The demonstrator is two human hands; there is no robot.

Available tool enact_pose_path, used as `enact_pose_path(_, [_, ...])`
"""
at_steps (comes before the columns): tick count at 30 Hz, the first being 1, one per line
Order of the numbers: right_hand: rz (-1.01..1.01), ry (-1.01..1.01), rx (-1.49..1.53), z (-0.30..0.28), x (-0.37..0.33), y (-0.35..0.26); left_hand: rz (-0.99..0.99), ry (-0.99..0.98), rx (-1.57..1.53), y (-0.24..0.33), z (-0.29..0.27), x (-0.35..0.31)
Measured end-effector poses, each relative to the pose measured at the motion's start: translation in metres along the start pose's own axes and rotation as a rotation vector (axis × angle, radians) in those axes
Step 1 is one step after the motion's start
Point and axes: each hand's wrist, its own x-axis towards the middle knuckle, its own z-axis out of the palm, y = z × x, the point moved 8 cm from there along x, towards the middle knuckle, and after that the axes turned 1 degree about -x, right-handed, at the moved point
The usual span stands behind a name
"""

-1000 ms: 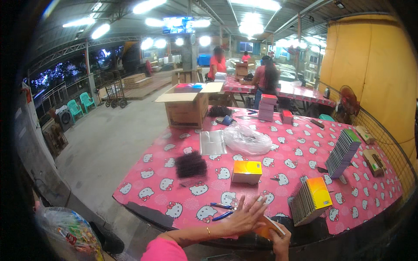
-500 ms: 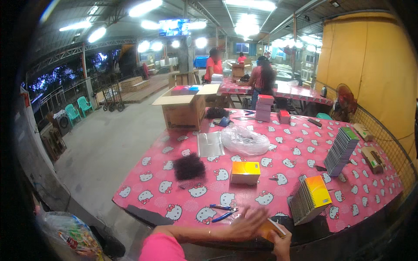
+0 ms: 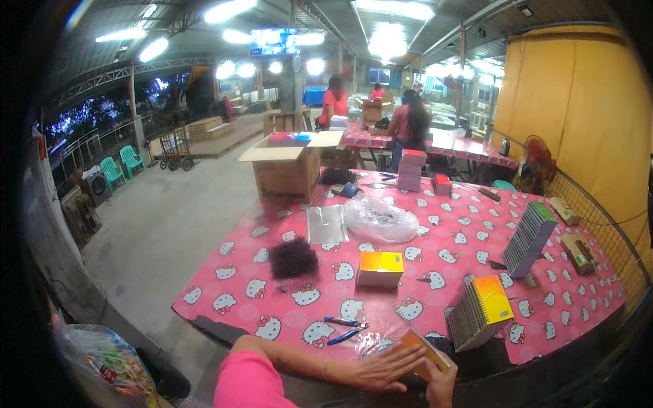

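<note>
My left hand [image 3: 389, 368] lies flat with fingers spread at the near edge of the pink patterned table [image 3: 442, 272], touching a small orange spiral notebook [image 3: 423, 344]. My right hand [image 3: 442, 385] grips that notebook from below at its right end. Blue-handled pliers [image 3: 343, 328] lie just left of my left hand. A leaning row of spiral notebooks with a yellow-orange cover [image 3: 480, 311] stands to the right of my hands.
An orange box [image 3: 380, 268], a pile of black spiral coils [image 3: 293, 258], clear plastic sheets [image 3: 326, 224], a plastic bag [image 3: 381, 219] and a second notebook row [image 3: 530, 238] sit on the table. An open cardboard carton [image 3: 289, 166] stands at the far corner. People work at tables behind.
My left hand has slid from the table top down toward the near edge and now lies against the notebook. The view has tilted slightly.
</note>
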Motion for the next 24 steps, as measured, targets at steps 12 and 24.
enact_pose_path(12, [-0.171,-0.153,-0.071,-0.004,0.011,0.049,-0.139,0.129,0.341,-0.022,-0.031,0.052])
enact_pose_path(24, [-0.250,-0.172,-0.052,0.015,0.003,0.021,-0.093,0.090,0.221,-0.007,-0.014,0.024])
